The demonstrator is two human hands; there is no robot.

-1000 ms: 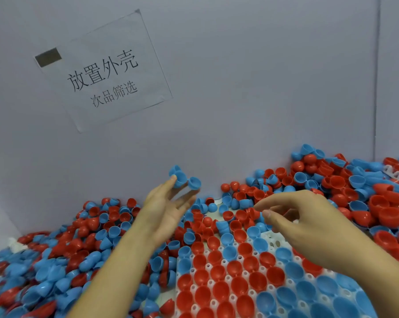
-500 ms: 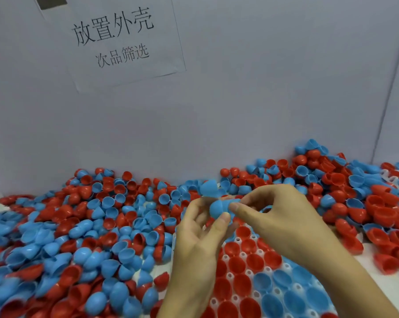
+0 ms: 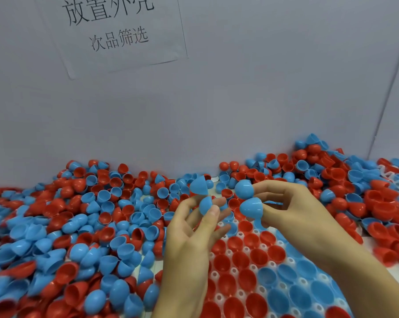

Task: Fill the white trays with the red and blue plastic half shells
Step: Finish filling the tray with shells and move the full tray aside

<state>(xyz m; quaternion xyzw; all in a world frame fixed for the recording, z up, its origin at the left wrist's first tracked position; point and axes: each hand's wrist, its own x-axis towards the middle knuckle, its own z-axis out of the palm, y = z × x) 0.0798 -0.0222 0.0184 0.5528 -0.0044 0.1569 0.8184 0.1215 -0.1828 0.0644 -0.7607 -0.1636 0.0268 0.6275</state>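
Observation:
A white tray (image 3: 236,270) lies at bottom centre-right, its cups filled with red and blue half shells. Above its far end, my left hand (image 3: 193,230) pinches a blue half shell (image 3: 205,204) between thumb and fingers. A pointed blue shell (image 3: 199,185) shows just above those fingertips; whether it is held or lies in the heap is unclear. My right hand (image 3: 295,212) holds two blue half shells, a round one (image 3: 244,189) on top and a pointed one (image 3: 251,208) below. The hands are a short gap apart.
A deep heap of loose red and blue half shells (image 3: 67,237) covers the table left of the tray and along the back wall to the right (image 3: 354,180). A grey wall with a paper sign (image 3: 118,31) stands close behind. Another white tray's edge (image 3: 391,174) shows far right.
The hands, pressed together on one blue piece half a second ago, have drawn apart; each now holds blue shells. The view has tilted lower and closer.

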